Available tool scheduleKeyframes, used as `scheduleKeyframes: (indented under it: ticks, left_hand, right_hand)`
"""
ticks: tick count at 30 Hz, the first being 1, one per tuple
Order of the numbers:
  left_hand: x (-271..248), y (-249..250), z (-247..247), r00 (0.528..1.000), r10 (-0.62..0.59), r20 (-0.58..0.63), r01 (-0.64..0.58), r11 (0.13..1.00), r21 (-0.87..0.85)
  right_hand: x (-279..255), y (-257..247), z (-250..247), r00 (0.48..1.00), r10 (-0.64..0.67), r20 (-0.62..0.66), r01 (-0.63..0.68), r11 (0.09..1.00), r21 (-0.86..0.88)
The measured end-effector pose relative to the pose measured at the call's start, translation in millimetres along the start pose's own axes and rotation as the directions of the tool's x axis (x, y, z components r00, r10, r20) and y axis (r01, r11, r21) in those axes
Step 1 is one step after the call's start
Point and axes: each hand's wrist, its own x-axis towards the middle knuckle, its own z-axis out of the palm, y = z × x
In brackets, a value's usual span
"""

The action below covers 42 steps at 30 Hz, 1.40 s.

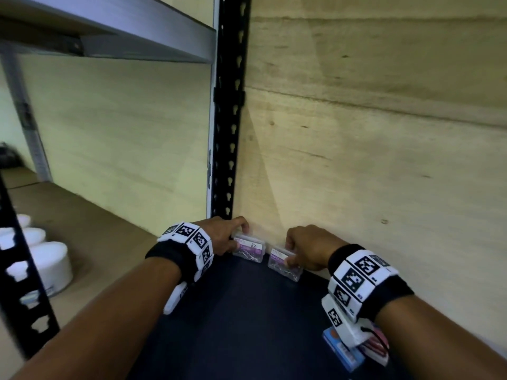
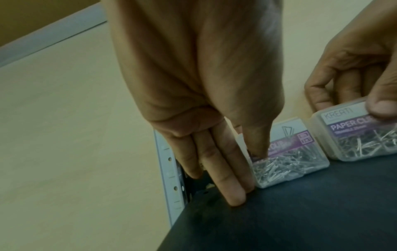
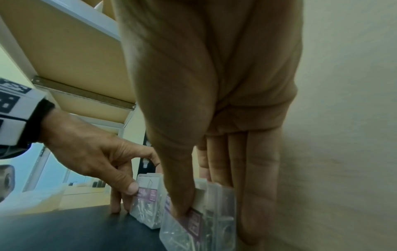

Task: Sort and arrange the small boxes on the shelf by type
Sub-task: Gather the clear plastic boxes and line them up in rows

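Hands at the black slotted upright post (image 1: 229, 149): left hand (image 1: 222, 237) pinches one clear plastic paper-clip box (image 1: 250, 248) beside it; right hand (image 1: 307, 249) pinches its twin (image 1: 282, 266) just beyond, on the dark shelf (image 1: 247, 319).

The head camera is looking down into the shelf (image 1: 247, 311) corner; both wrist cameras are peering close along the fingers (image 2: 225, 169), sharing both clip boxes (image 2: 290, 158).

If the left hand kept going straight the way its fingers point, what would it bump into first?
Probably the wooden back wall. The left hand already grips its paper clip box right at the corner, so the box would likely press into the wall almost at once. The gap is hard to judge.
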Motion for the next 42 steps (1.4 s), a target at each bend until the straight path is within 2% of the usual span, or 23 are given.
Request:
scheduleKeyframes:
  ticks: [10,20,24,28,31,37,40,42]
  left_hand:
    - [0.4,-1.3,4.8,0.999,0.009,-0.047,-0.007,1.000,0.027]
    - [0.4,0.9,11.3,0.994,-0.005,-0.110,0.011,0.999,0.053]
    - [-3.4,7.1,11.1,0.993,-0.024,-0.112,0.028,0.999,0.037]
    - [-11.5,12.9,13.9,0.989,-0.058,-0.138,0.063,0.997,0.033]
    - [-21.3,14.0,17.5,0.992,-0.082,-0.091,0.085,0.996,0.021]
    - [-52.9,38.2,8.8,0.992,-0.115,-0.054,0.122,0.980,0.158]
    - [-68.3,72.5,1.4,0.997,-0.074,-0.016,0.076,0.964,0.253]
    - [-79.7,105.1,-0.6,1.000,0.018,0.010,-0.020,0.965,0.260]
  right_hand:
    - [0.1,-3.1,-1.4,1.000,-0.017,0.023,0.019,0.997,-0.074]
    - [-5.4,2.0,1.8,1.000,0.013,-0.003,-0.013,0.999,-0.035]
    - [-16.7,11.0,1.9,1.000,0.015,0.027,-0.015,1.000,0.003]
    - [-42.8,28.9,-8.1,0.998,0.025,0.050,-0.023,0.999,-0.041]
    - [-67.9,50.1,-18.3,0.995,0.055,0.079,-0.045,0.992,-0.114]
    - [-120.7,99.9,-26.7,0.976,0.155,0.153,-0.134,0.981,-0.137]
    - [-143.9,119.2,-22.4,0.966,0.201,0.161,-0.182,0.975,-0.125]
    - [-155.6,131.3,-16.7,0.961,0.223,0.163,-0.208,0.973,-0.103]
